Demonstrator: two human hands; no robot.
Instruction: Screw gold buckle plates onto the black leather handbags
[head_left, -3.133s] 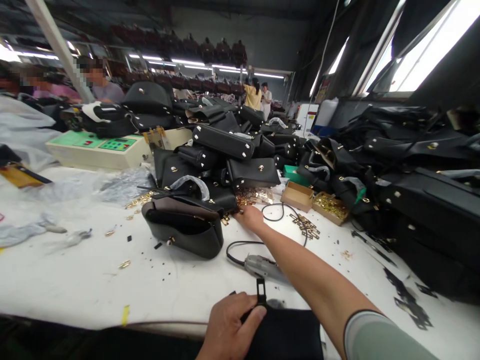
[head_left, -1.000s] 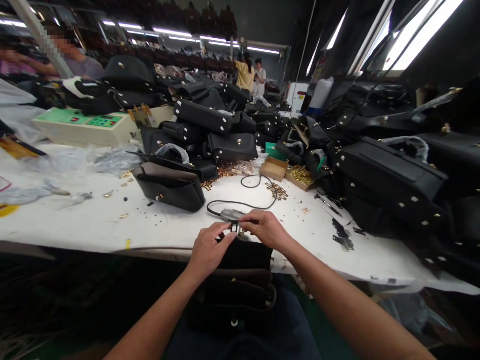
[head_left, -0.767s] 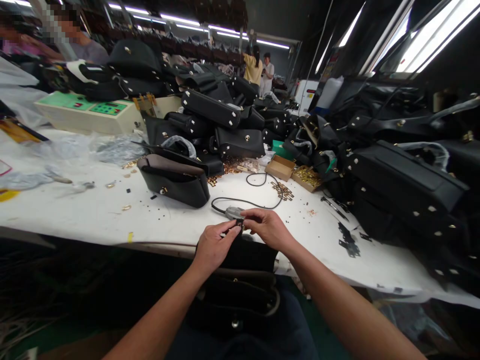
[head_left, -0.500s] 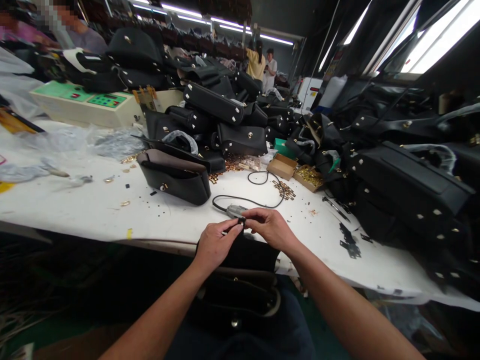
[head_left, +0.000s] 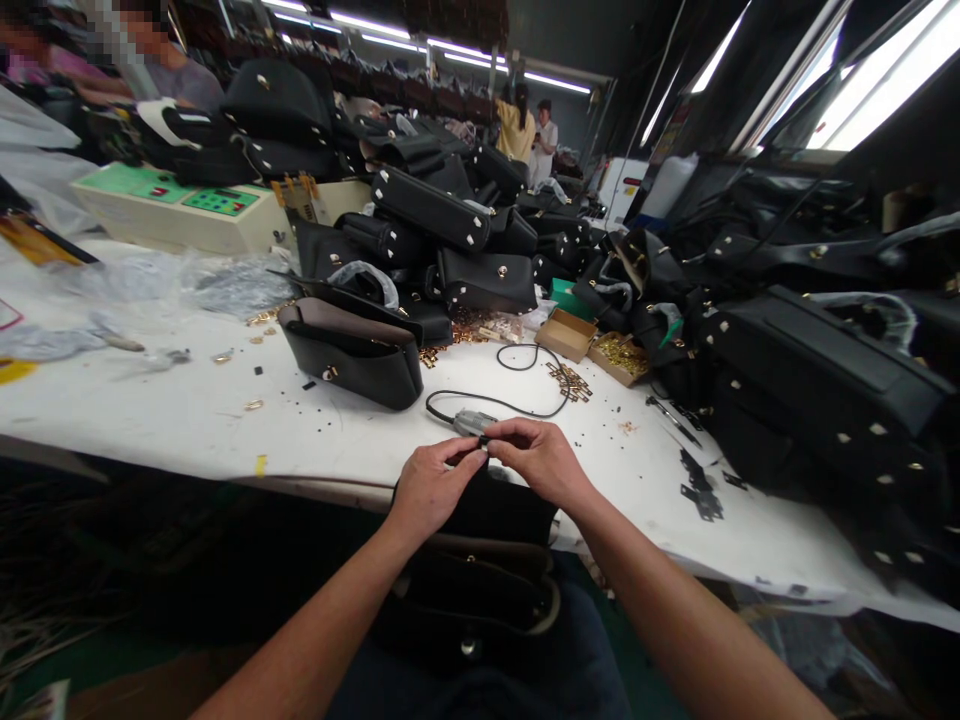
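A black handbag (head_left: 487, 590) rests on my lap, its flap (head_left: 499, 510) raised against the table edge. My left hand (head_left: 436, 482) pinches at the flap's top edge with thumb and forefinger. Opposite it, my right hand (head_left: 536, 455) closes its thumb and fingertips on the same spot. Between the fingertips shows a small dark piece; whether it is the flap edge or a separate part I cannot make out. Just beyond the fingers lies a grey handheld power tool (head_left: 472, 422) with a black cord (head_left: 525, 412) looping over the table.
An open black bag (head_left: 352, 350) stands at left on the white table (head_left: 187, 400). Black bags (head_left: 435, 210) pile up behind and at right (head_left: 825, 370). Gold fittings (head_left: 571, 382), a cardboard box (head_left: 566, 335), tweezers (head_left: 673, 420) and black strips (head_left: 699, 485) lie right of centre. People stand further back.
The hands hold nearly the same place, with the right fingertips slightly shifted at the flap edge. The whole view has moved a little.
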